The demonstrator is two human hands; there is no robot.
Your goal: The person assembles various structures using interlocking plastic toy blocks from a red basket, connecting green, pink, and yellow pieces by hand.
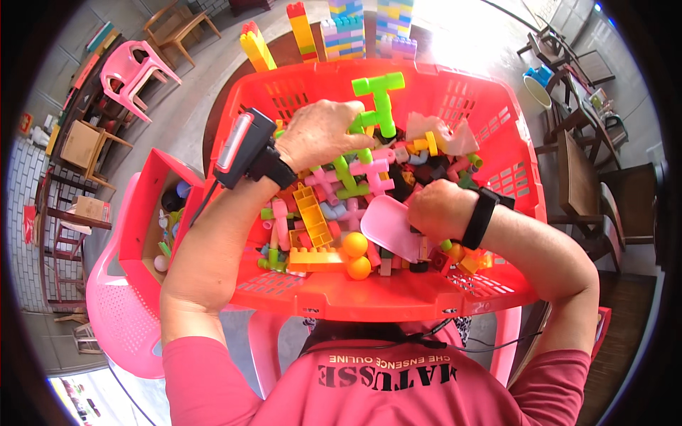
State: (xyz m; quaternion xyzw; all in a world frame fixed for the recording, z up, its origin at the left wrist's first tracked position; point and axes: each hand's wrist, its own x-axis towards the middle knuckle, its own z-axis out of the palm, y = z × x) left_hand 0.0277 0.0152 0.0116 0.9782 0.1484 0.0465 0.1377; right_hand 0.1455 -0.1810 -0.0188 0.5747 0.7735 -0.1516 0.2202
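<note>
A red plastic basket (383,307) in front of me is heaped with toy pieces. My left hand (320,131) is over its far left part, closed on a bright green pipe toy (383,106) made of joined tubes, which stands up above the heap. More green tubes (347,174) and pink tubes (373,170) lie below that hand. My right hand (442,209) is down in the heap on the right, its fingers curled and mostly hidden. Against it lies a flat pink scoop-like piece (391,226); whether I grip it does not show.
Towers of toy bricks (344,37) stand beyond the basket on a round dark table. Inside the basket are two orange balls (355,245) and a yellow block (310,213). On the left, a red box (145,213) of small toys rests on a pink chair (117,312).
</note>
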